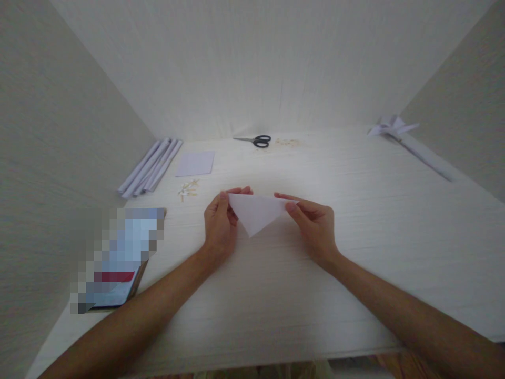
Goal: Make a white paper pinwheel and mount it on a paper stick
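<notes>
A white sheet of paper folded into a triangle (257,211) is stretched between my two hands, above the middle of the table. Its long edge lies at the top and one corner points down toward me. My left hand (221,221) pinches the left corner, thumb on top and fingers behind. At the opposite corner, my right hand (313,223) grips the paper between thumb and fingers. The fingers behind the sheet are partly hidden.
Rolled paper tubes (152,167), a square paper stack (195,163) and small pale strips (188,190) lie at the left. Black-handled scissors (260,141) rest by the back wall. A paper pinwheel-like piece on a stick (414,147) lies far right; a blurred-out tablet (126,252) is near left.
</notes>
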`<state>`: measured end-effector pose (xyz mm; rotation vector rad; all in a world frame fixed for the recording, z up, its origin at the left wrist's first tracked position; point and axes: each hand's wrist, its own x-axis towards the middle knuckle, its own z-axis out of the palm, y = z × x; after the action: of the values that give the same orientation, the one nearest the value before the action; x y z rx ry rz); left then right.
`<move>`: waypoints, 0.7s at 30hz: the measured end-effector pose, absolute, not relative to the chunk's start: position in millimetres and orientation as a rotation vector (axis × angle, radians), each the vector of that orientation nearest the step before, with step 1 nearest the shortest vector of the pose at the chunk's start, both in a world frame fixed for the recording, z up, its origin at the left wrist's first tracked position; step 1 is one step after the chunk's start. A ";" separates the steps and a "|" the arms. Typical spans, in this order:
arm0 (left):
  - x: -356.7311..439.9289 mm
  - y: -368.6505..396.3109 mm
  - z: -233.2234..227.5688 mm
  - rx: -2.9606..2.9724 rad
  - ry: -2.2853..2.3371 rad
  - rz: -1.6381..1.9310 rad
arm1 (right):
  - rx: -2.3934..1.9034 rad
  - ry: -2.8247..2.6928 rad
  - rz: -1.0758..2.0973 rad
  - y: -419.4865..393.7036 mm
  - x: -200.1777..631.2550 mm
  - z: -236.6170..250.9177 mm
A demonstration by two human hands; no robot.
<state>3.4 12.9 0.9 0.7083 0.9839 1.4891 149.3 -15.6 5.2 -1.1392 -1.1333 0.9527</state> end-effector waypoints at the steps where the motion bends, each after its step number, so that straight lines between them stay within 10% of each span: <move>1: 3.5 12.8 1.0 0.717 0.986 1.485 | -1.136 -1.127 0.945 -15.1 149.3 5.0; 21: 3.9 11.5 1.3 0.726 0.939 1.453 | -1.003 -0.955 0.989 -6.5 151.6 -8.8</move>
<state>3.9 11.5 1.3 0.7262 0.9389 1.4530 151.6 -6.5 -8.8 -1.0033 -0.9549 0.9895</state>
